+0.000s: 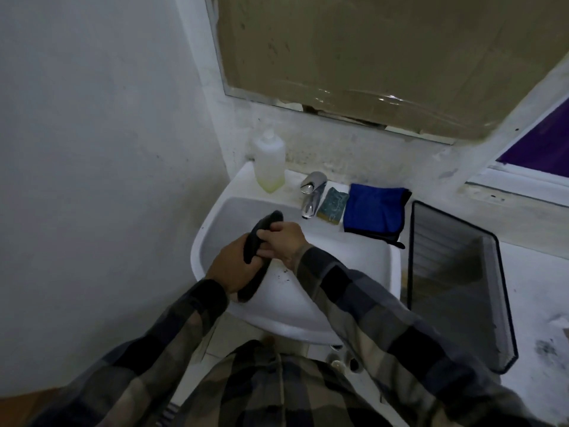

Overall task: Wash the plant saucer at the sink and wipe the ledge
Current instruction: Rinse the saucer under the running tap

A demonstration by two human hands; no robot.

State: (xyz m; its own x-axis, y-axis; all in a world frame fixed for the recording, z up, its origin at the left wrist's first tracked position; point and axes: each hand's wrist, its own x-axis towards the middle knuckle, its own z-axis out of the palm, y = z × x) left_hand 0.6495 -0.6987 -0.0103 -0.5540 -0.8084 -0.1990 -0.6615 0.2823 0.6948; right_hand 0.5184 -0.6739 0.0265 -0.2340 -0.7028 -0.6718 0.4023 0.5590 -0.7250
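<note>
A dark round plant saucer [265,224] is held on edge, tilted, over the bowl of the white sink [363,263]. My left hand [234,266] grips its lower left rim. My right hand [284,240] holds the rim from the right, fingers on the saucer's inner face. Small dark specks of dirt lie in the bowl below my hands. A chrome faucet [311,194] stands at the back of the sink; no water stream is visible. A green sponge [332,204] and a folded blue cloth [374,211] lie on the sink's back rim.
A clear soap bottle [268,163] with a little yellow liquid stands at the sink's back left. A dark wire tray [455,282] sits on the white ledge [542,291] to the right. A wall is close on the left, a covered window above.
</note>
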